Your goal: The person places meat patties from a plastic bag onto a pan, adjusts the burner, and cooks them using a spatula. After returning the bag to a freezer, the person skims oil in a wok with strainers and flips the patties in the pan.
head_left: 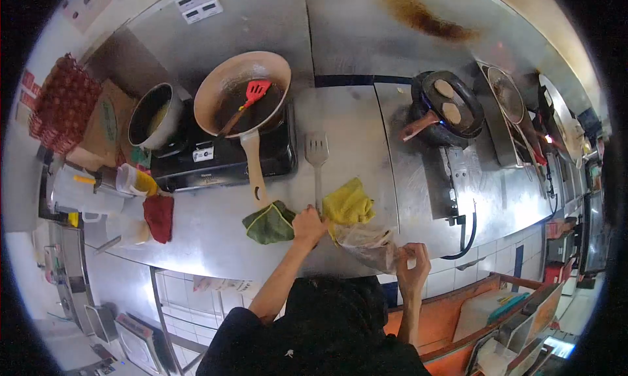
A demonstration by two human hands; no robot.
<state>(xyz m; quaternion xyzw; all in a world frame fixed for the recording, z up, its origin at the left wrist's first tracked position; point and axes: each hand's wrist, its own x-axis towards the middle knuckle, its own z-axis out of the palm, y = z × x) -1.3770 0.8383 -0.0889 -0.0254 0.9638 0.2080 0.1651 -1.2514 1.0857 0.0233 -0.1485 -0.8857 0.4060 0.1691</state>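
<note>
My left hand (309,225) is closed around the lower handle of a metal slotted turner (317,150), whose blade points away from me over the steel counter. With pinched fingers, my right hand (413,265) grips the edge of a clear plastic bag (369,245); its contents look brownish and are hard to make out. A yellow cloth (348,203) lies just beyond the bag. Left of my left hand sits a folded green cloth (269,223), by the handle end of a large tan pan (208,104).
The tan pan, holding a red spatula (257,90), sits on a black stove (229,160) beside a pot (157,118). At right, a dark pan (471,101) holds two round patties (451,113). A red cloth (158,218) and containers (134,180) stand at left.
</note>
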